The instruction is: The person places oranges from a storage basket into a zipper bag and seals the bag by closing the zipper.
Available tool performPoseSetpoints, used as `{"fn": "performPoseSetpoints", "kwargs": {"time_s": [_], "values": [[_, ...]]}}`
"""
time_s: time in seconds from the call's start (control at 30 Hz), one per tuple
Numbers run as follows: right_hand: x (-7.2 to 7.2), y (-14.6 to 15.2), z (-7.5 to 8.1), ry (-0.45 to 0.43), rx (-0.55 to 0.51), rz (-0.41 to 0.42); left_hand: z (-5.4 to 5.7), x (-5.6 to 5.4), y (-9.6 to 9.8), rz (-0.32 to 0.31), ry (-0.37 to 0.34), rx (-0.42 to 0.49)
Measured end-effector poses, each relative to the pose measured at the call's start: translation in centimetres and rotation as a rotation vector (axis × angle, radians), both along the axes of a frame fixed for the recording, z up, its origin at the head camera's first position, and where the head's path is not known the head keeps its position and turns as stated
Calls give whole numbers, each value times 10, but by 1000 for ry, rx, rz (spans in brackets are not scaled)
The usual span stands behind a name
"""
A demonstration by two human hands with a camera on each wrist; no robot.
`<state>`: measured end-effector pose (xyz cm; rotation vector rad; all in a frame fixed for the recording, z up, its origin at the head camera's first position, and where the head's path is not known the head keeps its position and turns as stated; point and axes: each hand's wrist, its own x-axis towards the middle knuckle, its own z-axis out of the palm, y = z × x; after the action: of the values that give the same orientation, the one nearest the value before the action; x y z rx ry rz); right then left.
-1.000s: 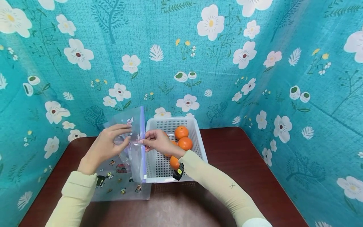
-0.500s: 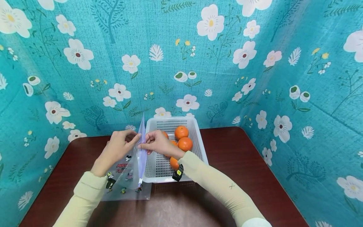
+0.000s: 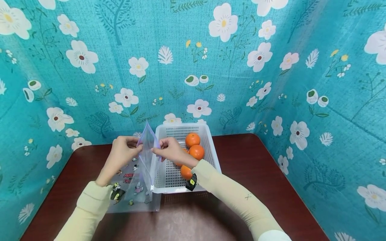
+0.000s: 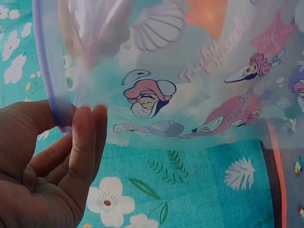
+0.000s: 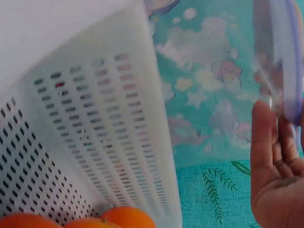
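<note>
Rims of the clear zip bag (image 3: pixel 147 142) have parted since the earlier frame, opening a pointed mouth beside the left edge of the basket (image 3: pixel 178 190).
Turquoise flowered cloth (image 3: pixel 181 50), lightly creased, hangs behind the basket and to both its sides; dark reddish-brown tabletop (image 3: pixel 247 167) with a soft sheen lies under it, running on right of it to a rounded far corner and also in front of it. White plastic, slotted in rows, forms the basket, its far rim near the cloth. A thin printed clear sheet (image 3: pixel 135 207) lies flat at the basket's left, below the bag. Left hand (image 3: pixel 122 151) pinches the bag's lilac edge farther from the basket; right hand (image 3: pixel 172 151), at the basket's left rim, pinches the nearer edge. Smooth round orange fruits (image 3: pixel 196 152) sit inside the basket, mostly toward its right side.
</note>
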<state>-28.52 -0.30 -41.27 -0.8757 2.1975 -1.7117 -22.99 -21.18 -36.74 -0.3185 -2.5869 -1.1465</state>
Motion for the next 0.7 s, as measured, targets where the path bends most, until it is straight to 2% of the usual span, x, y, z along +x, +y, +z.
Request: {"fn": "performPoseSetpoints", "kwargs": {"time_s": [0.13, 0.23, 0.33, 0.43, 0.57, 0.7], "values": [[-6, 5, -3, 47, 38, -40, 3, 2, -2, 36, 45, -62], [-12, 10, -7, 68, 88, -46, 8, 5, -3, 56, 48, -109], [-16, 15, -10, 87, 184, -58, 13, 6, -6, 81, 59, -158], [-19, 19, -12, 120, 301, -86, 18, 8, -13, 137, 107, -200], [-21, 22, -11, 113, 375, -116, 22, 12, -21, 198, 186, -215], [-21, 19, -7, 77, 383, -127, 24, 15, -19, 210, 241, -195]]}}
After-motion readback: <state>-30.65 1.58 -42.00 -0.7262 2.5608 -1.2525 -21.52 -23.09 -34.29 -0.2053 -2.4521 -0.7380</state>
